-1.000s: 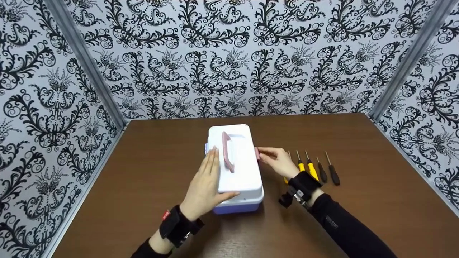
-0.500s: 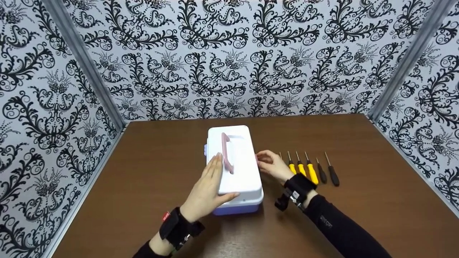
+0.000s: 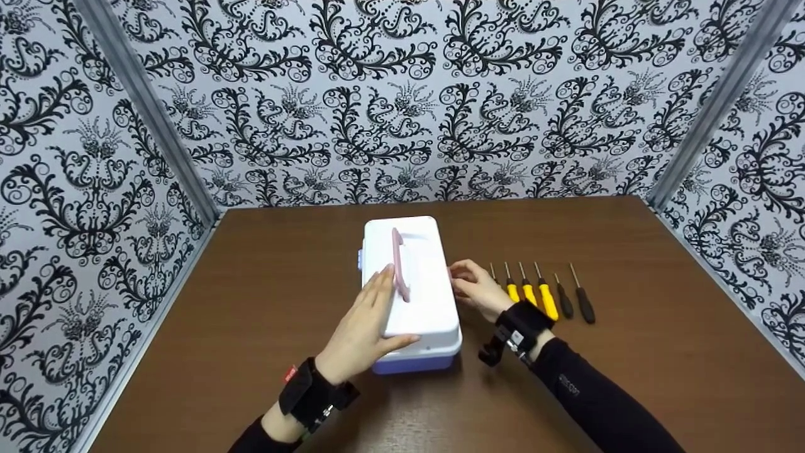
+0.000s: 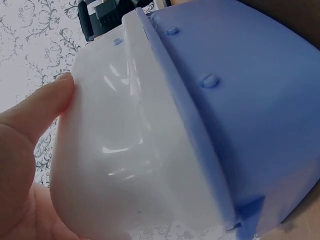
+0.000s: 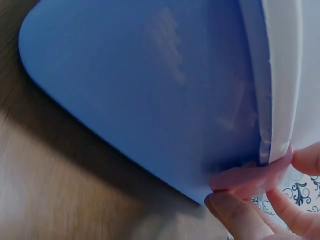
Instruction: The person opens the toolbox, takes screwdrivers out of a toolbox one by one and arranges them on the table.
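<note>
A box with a white lid [image 3: 424,314] and a purple-blue base [image 3: 415,363] stands on the table, lid down. A pink handle [image 3: 399,264] runs along its top. My left hand [image 3: 361,327] lies on the lid's left side, fingers straight beside the handle and thumb across the near end. At the box's right side, my right hand [image 3: 481,289] pinches a pink latch [image 5: 255,177] between thumb and fingers. That latch spans the seam between lid and base in the right wrist view; in the head view the fingers mostly hide it.
Right of the box lie several screwdrivers in a row, including a yellow-handled screwdriver [image 3: 546,301] and a black-handled screwdriver [image 3: 585,305]. The right wrist partly covers the nearest ones. Patterned walls [image 3: 402,126] enclose the brown table [image 3: 283,251] at the back and sides.
My right hand has shifted slightly left, closer against the box, and the latch that stuck out sideways now sits nearer the box wall. The left hand stays on the lid.
</note>
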A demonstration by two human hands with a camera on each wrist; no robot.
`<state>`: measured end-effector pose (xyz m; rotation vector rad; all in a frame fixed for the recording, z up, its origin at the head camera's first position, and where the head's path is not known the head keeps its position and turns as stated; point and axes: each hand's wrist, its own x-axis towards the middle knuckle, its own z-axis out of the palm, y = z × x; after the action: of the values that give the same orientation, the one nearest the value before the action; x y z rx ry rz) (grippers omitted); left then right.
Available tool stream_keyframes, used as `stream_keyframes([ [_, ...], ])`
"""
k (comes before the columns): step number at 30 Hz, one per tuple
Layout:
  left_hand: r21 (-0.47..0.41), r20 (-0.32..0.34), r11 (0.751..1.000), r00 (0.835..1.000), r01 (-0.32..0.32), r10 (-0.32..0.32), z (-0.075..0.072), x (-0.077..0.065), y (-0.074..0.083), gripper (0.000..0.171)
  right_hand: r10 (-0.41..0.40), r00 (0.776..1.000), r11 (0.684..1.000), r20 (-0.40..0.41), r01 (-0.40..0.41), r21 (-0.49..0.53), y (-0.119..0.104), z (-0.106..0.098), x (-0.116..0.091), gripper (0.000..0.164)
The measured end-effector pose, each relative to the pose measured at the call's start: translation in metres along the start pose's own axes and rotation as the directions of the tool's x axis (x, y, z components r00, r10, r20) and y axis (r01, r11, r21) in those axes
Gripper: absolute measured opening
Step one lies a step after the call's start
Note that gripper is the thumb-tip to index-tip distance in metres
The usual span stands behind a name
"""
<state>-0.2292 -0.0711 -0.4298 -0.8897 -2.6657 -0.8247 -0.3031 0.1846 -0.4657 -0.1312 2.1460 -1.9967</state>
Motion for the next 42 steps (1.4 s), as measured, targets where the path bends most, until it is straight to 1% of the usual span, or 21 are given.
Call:
stream_keyframes([
  [4,0.020,0.007,1.000,1.000,-0.007,0.007,-0.001,0.000,0.001,0.107,-0.001,1.000,1.000,0.026,0.001,0.021,0.002,0.001,0.000,0.027],
  [7,0.058,0.030,0.998,1.000,-0.003,0.001,-0.003,0.001,0.001,0.107,0.006,0.999,1.000,0.047,-0.006,-0.002,0.001,0.000,-0.001,0.027],
  [8,0.075,0.038,0.997,0.999,-0.006,0.003,-0.004,0.002,0.002,0.106,0.009,0.999,1.000,0.047,-0.008,-0.025,0.000,0.000,-0.001,0.027],
  [10,0.115,0.052,0.993,0.999,-0.021,0.015,-0.008,0.004,0.004,0.106,-0.008,0.998,0.996,0.057,0.013,-0.092,-0.002,-0.001,-0.001,0.028],
  [12,0.152,0.067,0.987,0.997,-0.043,0.033,-0.011,0.007,0.006,0.105,-0.045,0.997,0.979,0.066,0.058,-0.198,-0.003,-0.003,-0.001,0.029],
  [13,0.166,0.077,0.985,0.996,-0.052,0.039,-0.013,0.008,0.007,0.105,-0.075,0.994,0.959,0.077,0.093,-0.266,-0.004,-0.004,-0.002,0.030],
  [15,0.187,0.096,0.981,0.995,-0.058,0.041,-0.016,0.010,0.009,0.104,-0.132,0.986,0.909,0.106,0.163,-0.385,-0.005,-0.007,-0.002,0.031],
  [17,0.203,0.116,0.978,0.993,-0.058,0.035,-0.019,0.012,0.012,0.104,-0.179,0.974,0.842,0.141,0.226,-0.490,-0.005,-0.011,-0.004,0.035],
  [19,0.221,0.130,0.974,0.991,-0.054,0.026,-0.020,0.013,0.014,0.104,-0.205,0.965,0.776,0.163,0.262,-0.574,-0.008,-0.014,-0.008,0.039],
  [20,0.228,0.133,0.972,0.991,-0.056,0.026,-0.021,0.014,0.015,0.103,-0.212,0.963,0.748,0.169,0.271,-0.606,-0.009,-0.014,-0.010,0.040],
  [22,0.243,0.131,0.968,0.991,-0.057,0.025,-0.021,0.014,0.017,0.102,-0.231,0.957,0.681,0.177,0.289,-0.673,-0.012,-0.016,-0.014,0.043],
  [25,0.262,0.130,0.963,0.991,-0.056,0.022,-0.018,0.015,0.020,0.100,-0.247,0.954,0.603,0.167,0.287,-0.744,-0.013,-0.016,-0.021,0.047],
  [27,0.276,0.134,0.960,0.991,-0.057,0.020,-0.014,0.017,0.022,0.100,-0.255,0.954,0.576,0.157,0.280,-0.768,-0.012,-0.015,-0.024,0.049],
  [28,0.281,0.137,0.958,0.990,-0.060,0.022,-0.012,0.017,0.022,0.099,-0.258,0.955,0.568,0.148,0.274,-0.776,-0.011,-0.014,-0.026,0.051],
  [32,0.301,0.134,0.951,0.991,-0.070,0.030,-0.002,0.020,0.024,0.100,-0.288,0.949,0.521,0.124,0.265,-0.812,-0.006,-0.013,-0.029,0.056],
  [35,0.308,0.119,0.949,0.992,-0.069,0.033,0.004,0.020,0.025,0.098,-0.311,0.944,0.466,0.108,0.251,-0.848,-0.002,-0.013,-0.029,0.058],
  [39,0.322,0.108,0.943,0.993,-0.079,0.047,0.010,0.021,0.025,0.090,-0.331,0.939,0.393,0.095,0.228,-0.891,0.002,-0.015,-0.029,0.059],
  [42,0.327,0.098,0.940,0.993,-0.092,0.063,0.013,0.021,0.024,0.085,-0.349,0.933,0.347,0.092,0.220,-0.912,0.005,-0.016,-0.030,0.059],
])
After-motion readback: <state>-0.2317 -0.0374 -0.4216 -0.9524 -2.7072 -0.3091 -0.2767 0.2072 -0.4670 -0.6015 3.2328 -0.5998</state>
